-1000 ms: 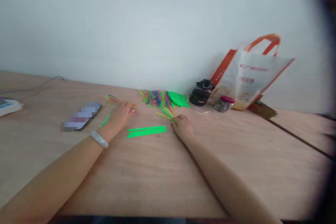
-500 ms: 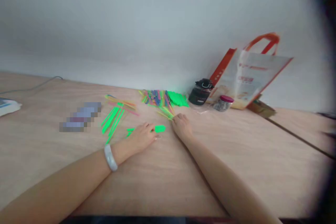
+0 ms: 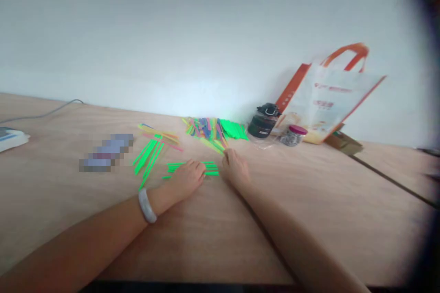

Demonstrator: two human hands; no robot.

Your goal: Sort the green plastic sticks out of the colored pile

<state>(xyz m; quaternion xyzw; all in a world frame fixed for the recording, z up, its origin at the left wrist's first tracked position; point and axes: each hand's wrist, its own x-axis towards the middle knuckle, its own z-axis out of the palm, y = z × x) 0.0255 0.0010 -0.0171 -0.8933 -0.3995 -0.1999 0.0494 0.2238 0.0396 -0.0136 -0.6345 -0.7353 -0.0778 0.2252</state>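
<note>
Thin bright green sticks point(image 3: 211, 168) lie roughly side by side on the table under my left hand point(image 3: 189, 176). Its fingers are curled down over their middle, and the stick ends show on both sides of it. A grey-white bangle point(image 3: 147, 206) circles the left wrist. Just right of these sticks, my right hand point(image 3: 237, 167) is closed, its fingertips at the near end of some yellow-green sticks point(image 3: 215, 146); what is between the fingers is hidden. Behind it lies a heap of multicoloured sticks point(image 3: 204, 128) with a fan of green ones point(image 3: 234, 129).
More green sticks point(image 3: 148, 158) and a crossed yellow and pink bunch point(image 3: 161, 135) lie at left, near a blurred-out rectangular item point(image 3: 106, 152). A black-lidded bottle point(image 3: 263, 121), a red-lidded jar point(image 3: 293, 136) and a carrier bag point(image 3: 333, 100) stand against the wall at right.
The green sticks under my left hand, bunched together before, now lie spread into separate lines. My right hand has shifted slightly left and its fingers are more curled.
</note>
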